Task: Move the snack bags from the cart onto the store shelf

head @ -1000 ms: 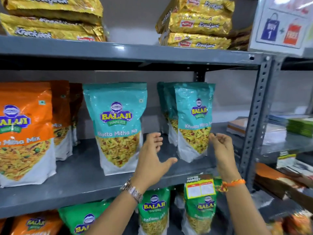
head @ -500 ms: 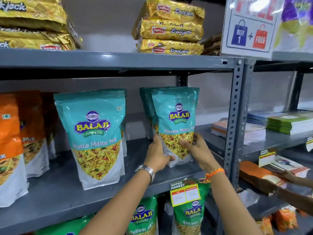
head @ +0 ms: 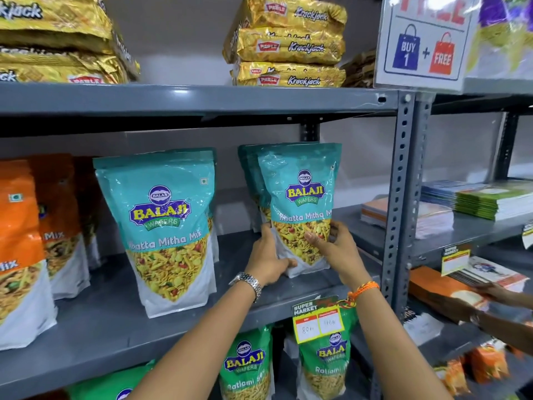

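Note:
A teal Khatta Mitha Mix snack bag (head: 302,194) stands upright at the right end of the grey middle shelf (head: 95,321), in front of other teal bags. My left hand (head: 266,259) grips its lower left side and my right hand (head: 336,251) grips its lower right side. A second teal bag (head: 161,223) stands upright further left, apart from my hands. Orange mix bags (head: 20,249) line the shelf's left end. The cart is out of view.
Gold Krackjack packs (head: 288,44) are stacked on the top shelf. Green Ratlami bags (head: 246,368) fill the shelf below, behind a price tag (head: 317,321). A grey perforated upright (head: 399,197) bounds the right. Another person's hand (head: 490,293) reaches into the neighbouring rack of booklets (head: 487,200).
My hands went from open and apart in front of the shelf to closing on the right teal bag. The view shifted right.

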A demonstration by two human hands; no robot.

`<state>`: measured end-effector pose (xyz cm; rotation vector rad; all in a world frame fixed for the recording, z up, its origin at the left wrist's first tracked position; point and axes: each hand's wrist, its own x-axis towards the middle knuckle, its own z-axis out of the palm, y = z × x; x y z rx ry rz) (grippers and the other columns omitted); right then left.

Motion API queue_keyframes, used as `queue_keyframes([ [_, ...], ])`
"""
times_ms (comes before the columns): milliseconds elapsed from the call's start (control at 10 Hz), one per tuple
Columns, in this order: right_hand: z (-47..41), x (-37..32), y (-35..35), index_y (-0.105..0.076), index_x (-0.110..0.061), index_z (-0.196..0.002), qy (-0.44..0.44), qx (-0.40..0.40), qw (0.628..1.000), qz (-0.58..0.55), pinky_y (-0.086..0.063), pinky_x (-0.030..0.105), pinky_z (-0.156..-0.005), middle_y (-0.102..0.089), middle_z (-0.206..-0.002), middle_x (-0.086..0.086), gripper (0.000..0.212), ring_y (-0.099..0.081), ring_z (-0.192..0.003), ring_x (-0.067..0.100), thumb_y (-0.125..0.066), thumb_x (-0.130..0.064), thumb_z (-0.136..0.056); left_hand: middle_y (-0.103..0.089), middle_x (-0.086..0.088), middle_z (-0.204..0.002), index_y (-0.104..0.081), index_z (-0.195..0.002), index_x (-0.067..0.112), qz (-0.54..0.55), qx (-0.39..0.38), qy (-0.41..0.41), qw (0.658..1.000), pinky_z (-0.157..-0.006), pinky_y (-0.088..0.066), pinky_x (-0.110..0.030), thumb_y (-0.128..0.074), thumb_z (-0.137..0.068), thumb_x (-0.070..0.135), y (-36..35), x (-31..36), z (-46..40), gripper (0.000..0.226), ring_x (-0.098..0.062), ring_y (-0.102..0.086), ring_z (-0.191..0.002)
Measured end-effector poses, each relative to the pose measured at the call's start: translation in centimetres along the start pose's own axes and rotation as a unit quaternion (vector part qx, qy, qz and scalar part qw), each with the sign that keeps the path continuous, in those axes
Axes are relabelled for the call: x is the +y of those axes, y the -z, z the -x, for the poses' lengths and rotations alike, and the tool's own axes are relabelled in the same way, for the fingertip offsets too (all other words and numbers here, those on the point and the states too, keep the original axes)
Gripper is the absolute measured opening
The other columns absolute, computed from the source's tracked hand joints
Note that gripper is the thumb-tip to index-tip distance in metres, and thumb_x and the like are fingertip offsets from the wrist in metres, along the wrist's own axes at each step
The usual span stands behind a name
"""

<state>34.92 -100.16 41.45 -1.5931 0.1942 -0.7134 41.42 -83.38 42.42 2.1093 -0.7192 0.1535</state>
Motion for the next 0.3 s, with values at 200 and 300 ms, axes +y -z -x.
queue_keyframes([
  [200,0.9,0.0,0.0,-0.034,-0.017,-0.145,-0.016,0.038,0.999,-0.01,-0.05,0.05,-0.107,-0.056,-0.139,0.002,0.095,-0.058,-0.127,0.025,-0.085,-0.045,-0.07,-0.059,-0.012,-0.132,-0.022,-0.144,0.015,-0.027,-0.012,-0.04,0.999,-0.088,-0.058,-0.036,-0.079,-0.08,0.015,1.9,-0.3,2.7,0.085,-0.025,-0.063,-0.113],
  [300,2.1,-0.9,-0.3,-0.031,-0.018,-0.148,0.016,0.139,0.99,0.028,-0.046,0.047,-0.11,-0.052,-0.146,0.008,0.089,-0.055,-0.131,0.027,-0.077,-0.051,-0.08,-0.057,-0.004,-0.137,-0.03,-0.144,0.019,-0.013,0.069,-0.091,0.993,-0.102,-0.051,-0.035,-0.081,-0.079,0.023,3.7,-0.3,4.8,0.082,-0.02,-0.058,-0.124],
])
